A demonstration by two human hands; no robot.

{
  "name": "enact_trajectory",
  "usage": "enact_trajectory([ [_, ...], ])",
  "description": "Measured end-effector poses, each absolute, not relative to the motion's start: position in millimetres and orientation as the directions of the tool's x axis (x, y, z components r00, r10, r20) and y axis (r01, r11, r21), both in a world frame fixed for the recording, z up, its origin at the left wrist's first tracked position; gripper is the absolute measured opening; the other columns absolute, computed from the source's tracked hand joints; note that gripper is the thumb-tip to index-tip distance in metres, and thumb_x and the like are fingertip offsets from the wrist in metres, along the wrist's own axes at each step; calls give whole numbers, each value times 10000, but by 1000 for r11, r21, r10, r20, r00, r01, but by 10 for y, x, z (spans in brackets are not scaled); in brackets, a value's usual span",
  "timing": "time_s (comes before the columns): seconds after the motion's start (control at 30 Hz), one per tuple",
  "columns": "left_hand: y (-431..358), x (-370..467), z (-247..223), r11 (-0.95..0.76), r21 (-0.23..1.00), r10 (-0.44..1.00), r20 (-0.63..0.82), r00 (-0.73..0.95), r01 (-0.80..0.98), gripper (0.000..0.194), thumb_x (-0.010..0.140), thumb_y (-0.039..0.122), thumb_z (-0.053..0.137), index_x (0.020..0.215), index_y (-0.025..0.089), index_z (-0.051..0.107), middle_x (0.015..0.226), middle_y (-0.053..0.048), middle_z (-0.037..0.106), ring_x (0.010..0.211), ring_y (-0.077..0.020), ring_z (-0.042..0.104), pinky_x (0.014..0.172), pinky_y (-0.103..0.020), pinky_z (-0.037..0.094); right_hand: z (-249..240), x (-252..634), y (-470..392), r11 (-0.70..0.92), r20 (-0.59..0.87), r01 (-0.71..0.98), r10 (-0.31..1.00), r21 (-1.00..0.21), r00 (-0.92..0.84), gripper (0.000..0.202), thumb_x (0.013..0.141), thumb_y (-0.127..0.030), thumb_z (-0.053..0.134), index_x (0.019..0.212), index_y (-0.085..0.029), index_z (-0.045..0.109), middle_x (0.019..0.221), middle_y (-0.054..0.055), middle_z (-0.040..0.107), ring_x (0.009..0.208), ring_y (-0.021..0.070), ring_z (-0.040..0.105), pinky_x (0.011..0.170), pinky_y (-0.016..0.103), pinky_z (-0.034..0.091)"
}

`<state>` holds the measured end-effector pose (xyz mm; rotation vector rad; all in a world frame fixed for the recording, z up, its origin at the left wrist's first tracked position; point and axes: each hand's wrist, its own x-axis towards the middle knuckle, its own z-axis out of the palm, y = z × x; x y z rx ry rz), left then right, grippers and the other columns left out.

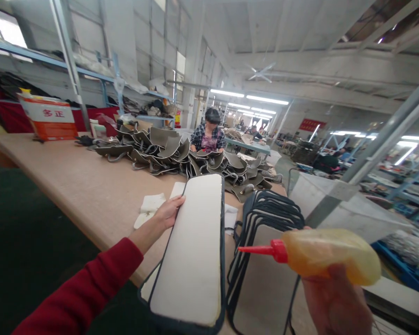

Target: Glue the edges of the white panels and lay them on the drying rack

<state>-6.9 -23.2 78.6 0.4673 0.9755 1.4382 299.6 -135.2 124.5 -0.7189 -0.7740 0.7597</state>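
My left hand (pixel 171 210) grips the left edge of a long pale panel (pixel 192 251) with rounded corners and a dark border. The panel is tilted up above the table, and part of another one shows beneath it. In my right hand (pixel 335 298) is a squeeze bottle (pixel 330 256) of yellowish liquid, its red nozzle pointing left. The bottle is held sideways, over the right side of a stack of similar dark-edged panels (pixel 265 274). Whether any liquid is leaving the nozzle tip I cannot tell.
A heap of grey-green curved pieces (pixel 167 149) covers the far side of the brown table (pixel 56 163). An orange and white can (pixel 50 116) stands at the left. Behind the heap sits a person (pixel 209 132). A slanting metal post (pixel 370 160) rises on the right.
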Motion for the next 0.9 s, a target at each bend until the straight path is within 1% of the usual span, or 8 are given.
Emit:
enact_trajectory([
  [0.1,-263,41,890,176,803,968,-248,-50,-570,171,823,72,632,989,106,654,752,-73,729,586,-171,681,581,-271,571,1273,2984,-1293,568,428,-286,796,-772,428,540,655,-405,816,1138,-229,651,1102,77,675,1080,277,615,908,431,530],
  [0.2,-274,131,977,205,818,970,-241,3,-537,198,840,58,604,1028,99,648,732,-68,729,551,-164,673,557,-267,569,1258,3009,-1260,571,449,-289,803,-768,393,607,626,-397,841,1176,-243,635,1104,89,677,1091,305,610,906,478,528],
  [0.4,-260,194,1054,224,826,966,-260,3,-517,121,870,50,559,947,94,642,714,-66,725,550,-157,673,549,-264,571,1217,3046,-1300,529,409,-313,832,-789,374,622,551,-397,880,1116,-237,672,1076,103,691,956,300,667,828,439,572],
  [0.53,-217,190,1061,228,816,963,-269,1,-531,139,871,42,547,933,89,662,719,-78,724,547,-167,673,524,-267,561,1142,3078,-1366,516,415,-316,846,-796,336,531,585,-376,866,1067,-241,689,1048,95,701,948,282,673,792,380,584],
  [0.6,-185,176,1059,229,800,960,-280,-8,-554,150,863,37,555,940,88,673,715,-79,722,530,-171,664,512,-269,553,1053,3123,-1401,467,385,-333,878,-819,282,519,607,-368,855,1082,-246,683,1050,95,701,925,289,681,790,390,583],
  [0.73,-118,62,1018,198,772,944,-316,-95,-604,161,870,42,547,961,74,675,687,-73,712,507,-163,643,558,-281,559,908,3246,-1457,297,245,-384,953,-874,180,581,610,-394,847,1146,-271,657,1141,114,670,934,345,675,770,453,584],
  [0.8,-99,-49,964,149,756,921,-342,-189,-638,173,884,50,532,991,65,667,654,-59,698,495,-154,629,586,-279,561,911,3308,-1455,245,155,-429,960,-870,233,636,576,-447,855,1157,-287,652,1171,108,659,960,350,667,748,448,593],
  [0.9,-124,-245,840,42,721,857,-382,-346,-692,216,917,73,488,1067,57,643,628,-40,679,507,-147,626,607,-259,557,928,3435,-1364,242,47,-474,921,-847,386,705,528,-515,860,1163,-289,654,1174,100,659,944,311,674,676,373,609],
])
